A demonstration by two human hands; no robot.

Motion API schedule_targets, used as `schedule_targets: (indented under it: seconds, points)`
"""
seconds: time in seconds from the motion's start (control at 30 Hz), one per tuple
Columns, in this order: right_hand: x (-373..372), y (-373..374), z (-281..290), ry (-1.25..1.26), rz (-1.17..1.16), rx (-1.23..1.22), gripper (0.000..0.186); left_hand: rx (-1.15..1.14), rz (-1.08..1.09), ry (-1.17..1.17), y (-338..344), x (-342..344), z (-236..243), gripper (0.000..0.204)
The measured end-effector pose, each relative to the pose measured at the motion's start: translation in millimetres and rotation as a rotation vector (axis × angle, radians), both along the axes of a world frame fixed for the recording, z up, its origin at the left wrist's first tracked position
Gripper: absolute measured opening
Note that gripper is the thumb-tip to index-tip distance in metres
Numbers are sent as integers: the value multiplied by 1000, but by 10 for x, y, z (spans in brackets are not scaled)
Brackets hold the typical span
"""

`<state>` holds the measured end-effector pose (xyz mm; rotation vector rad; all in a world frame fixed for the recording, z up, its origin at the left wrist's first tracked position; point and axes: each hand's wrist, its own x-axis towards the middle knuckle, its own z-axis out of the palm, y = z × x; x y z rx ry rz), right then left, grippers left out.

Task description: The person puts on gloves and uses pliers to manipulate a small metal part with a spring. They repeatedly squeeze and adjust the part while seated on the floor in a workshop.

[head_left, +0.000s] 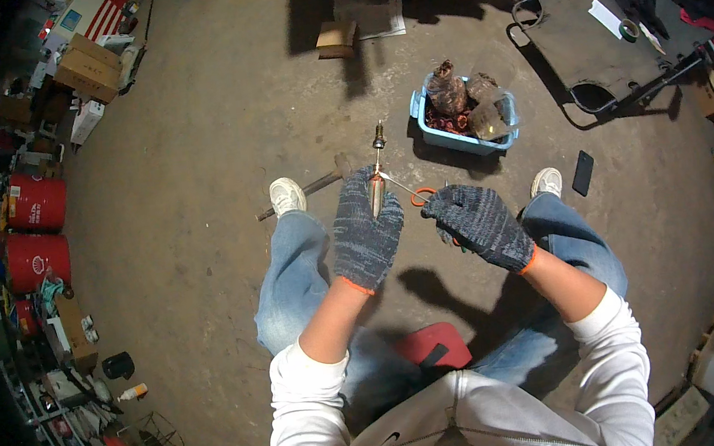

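Head view: gloved left hand (367, 235), closed round a slender spring-ended metal part (379, 137), apparently steadying it with its end exposed; gloved right hand (486, 226), curled on an orange-handled tool (402, 186), probably scissors, angled toward it, contact unclear; both above the floor (187, 239), near a blue tub (452, 138).

I observe a stained brown floor (181, 266) bearing a hammer (320, 183), a blue tub (455, 139), a black phone (583, 173) and a white bottle (133, 392).
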<state>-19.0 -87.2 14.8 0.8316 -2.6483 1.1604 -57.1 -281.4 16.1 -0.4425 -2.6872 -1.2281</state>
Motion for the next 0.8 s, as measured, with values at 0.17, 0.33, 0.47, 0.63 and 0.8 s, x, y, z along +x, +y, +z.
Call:
schedule_targets:
  seconds: [0.17, 0.33, 0.47, 0.63, 0.8]
  points:
    - [-3, -31, 55, -89, -19, -1, 23, 232, -36, -210, 31, 39, 55, 31]
    - [-50, -54, 38, -79, 11, -68, 20, 228, -42, -232, 10, 39, -8, 28]
    - [-64, -51, -53, 131, 32, 16, 20, 274, -59, -247, -14, 31, -130, 26]
    - [-56, -25, -78, 36, 76, 14, 22, -173, -227, 200, -88, 41, -193, 21]
    - [-73, -22, -125, -8, 91, -78, 17, -104, -248, 183, -109, 40, -208, 21]
